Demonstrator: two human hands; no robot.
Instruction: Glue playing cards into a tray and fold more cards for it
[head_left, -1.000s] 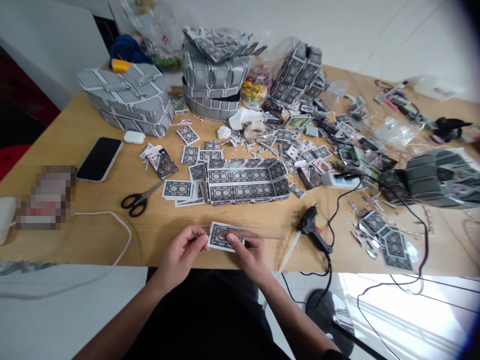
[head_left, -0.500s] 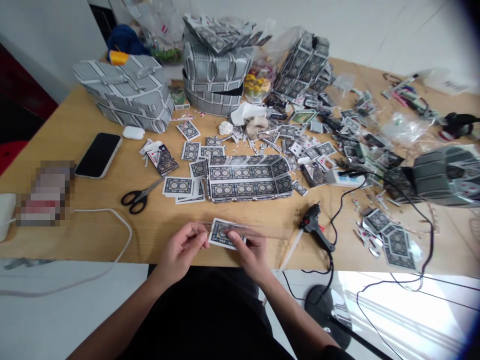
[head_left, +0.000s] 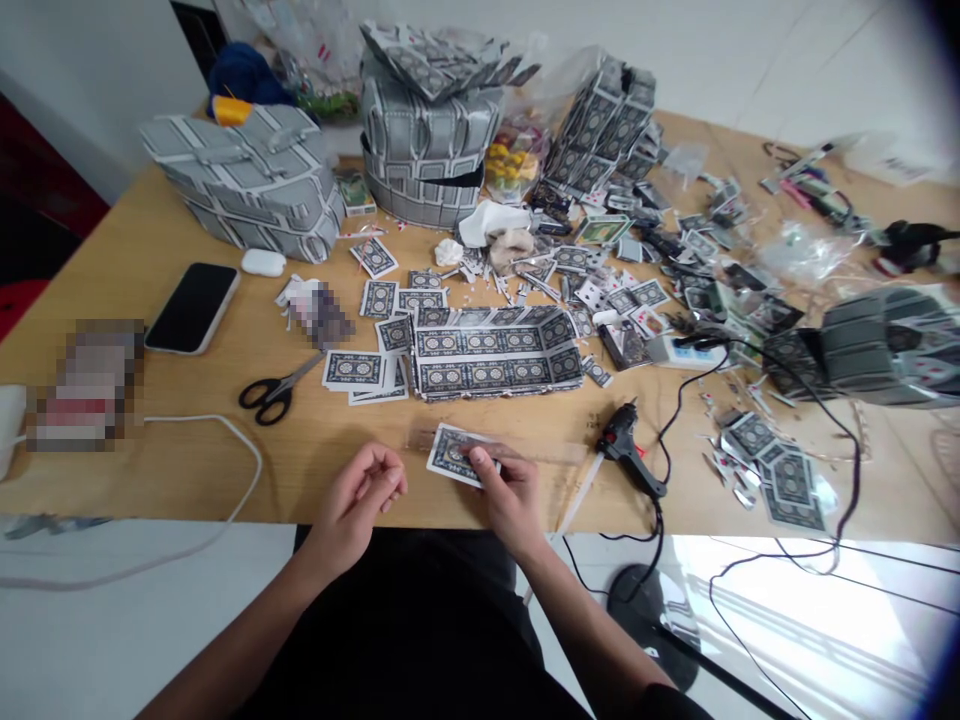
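Note:
My right hand [head_left: 514, 490] grips a playing card [head_left: 454, 455], dark patterned back up, with the thumb pressed on top. A clear ruler-like strip [head_left: 551, 452] runs behind the card and the fingers; whether it is held too, I cannot tell. Just left of the card, apart from it, my left hand [head_left: 367, 490] has its fingers curled together, and what they pinch, if anything, is hidden. Beyond both hands stands a long open box made of cards [head_left: 499, 350]. Loose cards [head_left: 354, 369] lie at its left end. A black glue gun [head_left: 630, 450] rests to the right.
Black-handled scissors [head_left: 270, 395] and a phone [head_left: 193, 308] lie left. Woven grey card shapes [head_left: 247, 185] stand at the back. Scraps and card packs [head_left: 626, 342] cover the right side. A black cable [head_left: 679, 400] loops near the glue gun. The table's front edge is close.
My left hand has drawn away from the card, slightly left. The card, still in my right hand, has shifted a little right, and more of the clear strip shows on its left.

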